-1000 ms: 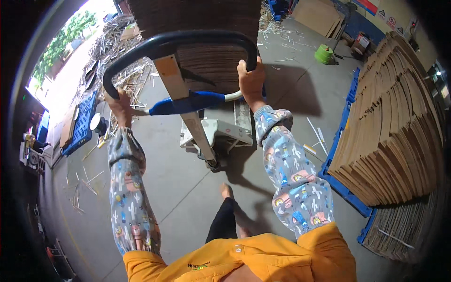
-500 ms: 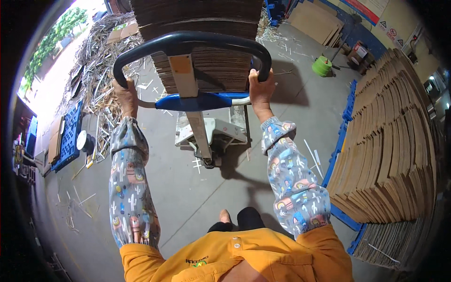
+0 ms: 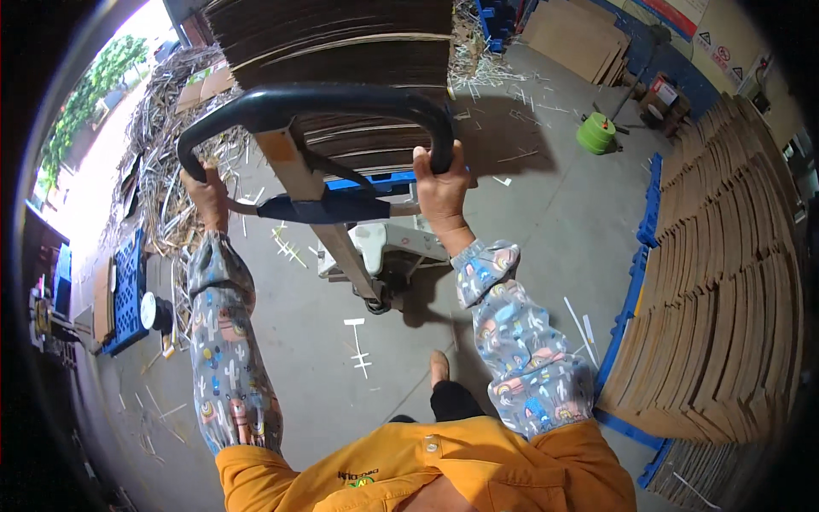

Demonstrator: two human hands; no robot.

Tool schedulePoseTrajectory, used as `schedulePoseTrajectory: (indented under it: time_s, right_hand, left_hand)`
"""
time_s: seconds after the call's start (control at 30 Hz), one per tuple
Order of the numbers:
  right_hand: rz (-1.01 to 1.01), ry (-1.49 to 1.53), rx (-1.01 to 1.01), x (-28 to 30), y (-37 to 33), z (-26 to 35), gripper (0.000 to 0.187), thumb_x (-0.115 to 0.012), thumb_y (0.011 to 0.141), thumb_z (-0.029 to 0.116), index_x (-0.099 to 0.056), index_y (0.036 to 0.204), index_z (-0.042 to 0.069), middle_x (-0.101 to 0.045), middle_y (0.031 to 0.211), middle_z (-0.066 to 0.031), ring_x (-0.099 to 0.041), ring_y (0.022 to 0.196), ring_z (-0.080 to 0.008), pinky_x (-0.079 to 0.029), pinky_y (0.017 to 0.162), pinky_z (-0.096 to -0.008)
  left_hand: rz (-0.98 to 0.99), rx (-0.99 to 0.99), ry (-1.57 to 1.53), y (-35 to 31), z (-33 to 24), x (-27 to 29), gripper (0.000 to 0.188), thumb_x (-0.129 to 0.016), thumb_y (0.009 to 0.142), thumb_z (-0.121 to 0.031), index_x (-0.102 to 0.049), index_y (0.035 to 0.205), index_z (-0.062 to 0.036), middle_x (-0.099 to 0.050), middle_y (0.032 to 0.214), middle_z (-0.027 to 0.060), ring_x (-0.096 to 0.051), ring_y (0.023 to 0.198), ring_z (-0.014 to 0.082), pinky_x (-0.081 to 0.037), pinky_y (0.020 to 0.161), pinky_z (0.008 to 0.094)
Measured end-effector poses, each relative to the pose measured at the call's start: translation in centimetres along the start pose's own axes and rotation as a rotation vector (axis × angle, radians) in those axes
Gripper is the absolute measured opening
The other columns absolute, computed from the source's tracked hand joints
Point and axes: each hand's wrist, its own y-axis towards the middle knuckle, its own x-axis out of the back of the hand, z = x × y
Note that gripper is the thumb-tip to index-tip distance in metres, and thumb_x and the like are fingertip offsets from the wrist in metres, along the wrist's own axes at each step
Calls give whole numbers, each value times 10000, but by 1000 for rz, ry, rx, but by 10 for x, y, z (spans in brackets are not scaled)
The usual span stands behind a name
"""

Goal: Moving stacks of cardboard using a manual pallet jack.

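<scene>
Both of my hands grip the black loop handle of a pallet jack. My left hand is closed round the handle's lower left end. On the right side, my right hand wraps the matching end, its thumb upward. A tilted shaft runs down from the handle to the jack's white base and its dark wheels. Beyond the handle rises a tall stack of brown cardboard sheets on a blue pallet; the handle hides part of it.
At right, tall cardboard stacks stand on blue pallets. A heap of paper strips lies at far left, near an upright blue pallet. A green bucket sits at the back right. Paper scraps litter the floor.
The handle has swung left and tilted relative to the stack, with both hands still on it. The stack has shifted left in view, and one foot has stepped forward.
</scene>
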Motion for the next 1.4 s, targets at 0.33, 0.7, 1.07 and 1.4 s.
schedulePoseTrajectory:
  time_s: [0.33,0.7,1.07,1.4]
  right_hand:
    - [34,-27,-113,-30,37,-31,232,-609,764,174,-407,765,61,-440,516,-80,-505,465,-229,-394,448,-306]
    - [-16,-39,-108,-27,39,-37,216,-623,755,180,-445,758,59,-468,539,-82,-510,474,-254,-394,451,-321]
    - [233,138,-360,1,43,-18,214,-594,712,194,-460,771,37,-499,567,-101,-518,536,-217,-410,513,-332]
    - [341,315,-318,126,-65,26,230,-616,736,165,-431,645,63,-415,547,-35,-418,514,-120,-359,478,-277]
  left_hand:
    - [-55,-202,187,39,42,-47,283,-539,760,-263,-469,894,-24,-502,676,46,-498,562,139,-404,501,270]
    - [209,252,-366,28,4,-53,173,-542,797,-159,-514,898,-20,-458,573,-2,-424,435,70,-355,421,200]
    - [214,506,-452,-23,-81,46,232,-553,797,-161,-408,623,-111,-366,532,-27,-345,479,72,-274,469,205]
    - [35,-142,118,-208,-126,167,264,-484,831,-193,-443,1019,-12,-489,914,75,-506,795,161,-416,726,247]
